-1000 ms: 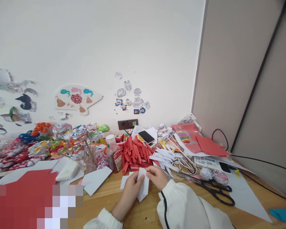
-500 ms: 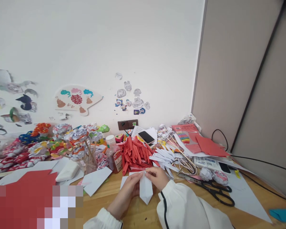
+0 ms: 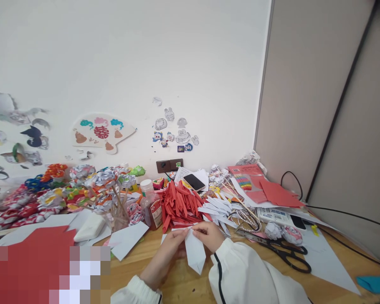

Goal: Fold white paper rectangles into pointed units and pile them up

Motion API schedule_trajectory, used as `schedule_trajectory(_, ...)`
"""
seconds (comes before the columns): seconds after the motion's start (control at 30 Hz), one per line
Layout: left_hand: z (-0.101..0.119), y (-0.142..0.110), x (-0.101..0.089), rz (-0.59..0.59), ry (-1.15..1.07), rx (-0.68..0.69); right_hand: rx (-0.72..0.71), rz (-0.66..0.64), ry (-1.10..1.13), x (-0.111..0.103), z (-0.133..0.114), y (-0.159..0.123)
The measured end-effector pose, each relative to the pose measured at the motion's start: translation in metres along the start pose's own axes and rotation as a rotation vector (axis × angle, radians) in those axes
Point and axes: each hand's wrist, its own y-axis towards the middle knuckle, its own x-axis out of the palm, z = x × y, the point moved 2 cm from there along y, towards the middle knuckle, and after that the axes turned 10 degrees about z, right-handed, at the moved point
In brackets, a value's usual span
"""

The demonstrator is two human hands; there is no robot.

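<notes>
A folded piece of white paper (image 3: 195,253) with a pointed lower end hangs between my two hands, above the wooden table. My left hand (image 3: 175,242) pinches its upper left part, and my right hand (image 3: 209,235) pinches the top right edge with thumb and fingertips. The fingertips of both hands almost meet at the top of the paper. Just beyond them lie a heap of red folded paper strips (image 3: 180,204) and a smaller heap of white folded strips (image 3: 218,211). Part of another white sheet shows behind my left hand.
Black-handled scissors (image 3: 288,253) lie right of my right sleeve, near a white sheet (image 3: 331,261). A glue bottle (image 3: 152,207), a phone (image 3: 194,182) and paper flowers (image 3: 104,181) stand or lie toward the wall. Red paper (image 3: 41,242) is at the left; cables run along the right.
The folded white paper has turned slightly, its pointed lower end swinging to the right and a little toward me. Both hands keep their grip; my left hand has shifted slightly.
</notes>
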Motion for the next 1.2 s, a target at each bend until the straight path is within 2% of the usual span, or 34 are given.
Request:
schedule_trajectory(0.23,-0.001,0.01,-0.006,-0.012,0.057,0.063,0.073,0.003,0.031,0.003,0.004,0.0)
schedule_trajectory(0.43,0.0,0.016,-0.01,0.057,0.214,0.132,0.126,-0.014,0.133,0.003,0.009,0.002)
schedule_trajectory(0.57,-0.002,0.017,-0.013,0.089,0.267,0.173,0.163,-0.025,0.061,-0.001,0.012,0.003)
schedule_trajectory(0.7,-0.002,0.02,-0.015,0.07,0.353,0.206,0.208,-0.05,-0.019,0.0,0.02,0.002)
schedule_trajectory(0.83,-0.003,0.02,-0.014,0.067,0.364,0.192,0.187,-0.014,-0.062,0.004,0.024,0.001)
schedule_trajectory(1.03,-0.007,0.015,-0.009,0.069,0.229,0.092,0.159,0.079,-0.122,0.005,0.017,0.001)
schedule_trajectory(1.2,-0.009,0.022,-0.015,0.108,0.301,0.154,0.123,0.034,-0.119,0.008,0.012,0.0)
